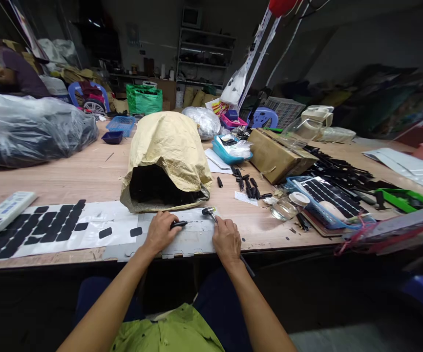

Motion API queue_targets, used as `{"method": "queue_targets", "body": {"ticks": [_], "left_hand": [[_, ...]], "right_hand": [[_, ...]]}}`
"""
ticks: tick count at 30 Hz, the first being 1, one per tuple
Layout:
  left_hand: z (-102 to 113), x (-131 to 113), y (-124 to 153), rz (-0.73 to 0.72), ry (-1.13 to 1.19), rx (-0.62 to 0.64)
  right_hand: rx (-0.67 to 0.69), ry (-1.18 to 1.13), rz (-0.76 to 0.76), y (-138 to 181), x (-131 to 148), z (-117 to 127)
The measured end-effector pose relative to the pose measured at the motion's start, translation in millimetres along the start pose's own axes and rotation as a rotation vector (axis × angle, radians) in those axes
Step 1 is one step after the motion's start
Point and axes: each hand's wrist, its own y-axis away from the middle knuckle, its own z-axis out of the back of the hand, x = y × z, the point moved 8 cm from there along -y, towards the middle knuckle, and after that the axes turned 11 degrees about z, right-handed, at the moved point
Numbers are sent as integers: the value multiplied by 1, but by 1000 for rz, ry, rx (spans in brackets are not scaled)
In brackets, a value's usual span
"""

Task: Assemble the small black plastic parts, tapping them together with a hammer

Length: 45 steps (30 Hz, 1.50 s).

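Two hands are seen, one left hand [160, 232] and one right hand [227, 239]; one hammer [208, 211] and one black-handled tool [178, 224] are held, one in each; one pale yellow sack [169, 142], one cardboard box [273, 154] and one white device [8, 210] are counted on the table [68, 181]; one large green bag [143, 100] and two blue chairs [264, 110] are seen behind; one other person [23, 73] is seen; the heaped black handles [248, 189] cannot be counted exactly.

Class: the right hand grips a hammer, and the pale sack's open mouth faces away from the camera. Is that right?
No: the head view shows the pale sack with its open mouth facing the camera. The right hand does grip a hammer.
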Motion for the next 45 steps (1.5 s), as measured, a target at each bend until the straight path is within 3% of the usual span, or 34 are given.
{"method": "queue_targets", "body": {"ticks": [5,9,14,29,34,40,45], "left_hand": [[-19,3,-1,70,57,25],[-18,7,-3,87,72,48],[-20,8,-3,92,66,54],[-20,8,-3,109,62,70],[-19,8,-3,104,110,73],[-18,11,-3,102,175,115],[-14,11,-2,126,192,143]], "right_hand": [[-91,-440,33,11,10,18],[-28,-670,116,19,38,22],[4,-712,177,24,63,20],[71,-732,218,29,88,15],[16,-629,146,21,60,12],[17,-64,1,2,4,6],[-18,145,30,2,3,2]]}}
